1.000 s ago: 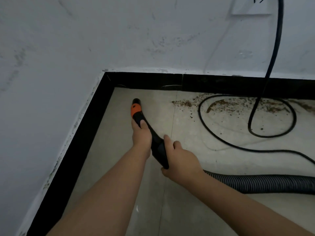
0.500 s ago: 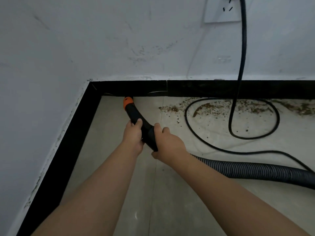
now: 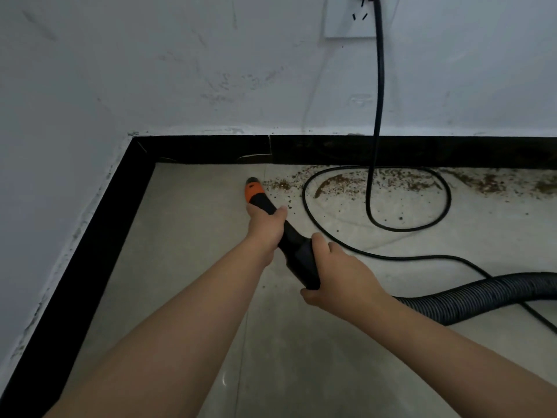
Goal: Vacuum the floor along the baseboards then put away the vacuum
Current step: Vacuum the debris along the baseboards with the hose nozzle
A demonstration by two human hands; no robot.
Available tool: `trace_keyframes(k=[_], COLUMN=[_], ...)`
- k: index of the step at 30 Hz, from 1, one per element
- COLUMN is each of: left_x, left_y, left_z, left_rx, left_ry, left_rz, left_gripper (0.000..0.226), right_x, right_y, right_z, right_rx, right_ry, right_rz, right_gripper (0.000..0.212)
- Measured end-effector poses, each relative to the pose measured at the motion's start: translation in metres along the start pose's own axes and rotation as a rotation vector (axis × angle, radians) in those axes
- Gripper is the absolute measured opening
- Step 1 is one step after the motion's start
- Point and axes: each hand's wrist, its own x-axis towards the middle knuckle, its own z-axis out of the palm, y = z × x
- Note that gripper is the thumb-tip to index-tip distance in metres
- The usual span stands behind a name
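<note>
1. Step: vacuuming along the back baseboard (image 3: 331, 150); the put-away hasn't begun.
2. Left hand (image 3: 265, 224) wraps the nozzle (image 3: 256, 194) just behind its orange tip; right hand (image 3: 337, 273) clamps the rear where the hose (image 3: 482, 294) joins.
3. Tip sits at the debris (image 3: 340, 182) edge.
4. Next: sweep right, avoiding the power cord (image 3: 373, 206) loop.

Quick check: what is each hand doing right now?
Left hand: grips the vacuum nozzle behind its orange band.
Right hand: grips the nozzle's wide rear end.
</note>
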Motion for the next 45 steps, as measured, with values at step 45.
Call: trace_keyframes(k=[45], left_x=[-0.040], left_y=[-0.008], left_z=[0.046], left_rx=[0.125], left_ry=[0.058], left_rz=[0.038], left_gripper=[0.062], right_x=[-0.037], right_y=[0.030], right_z=[-0.007], right_rx=[0.013], right_ry=[0.016], right_rz=[0.048], right_gripper=[0.051])
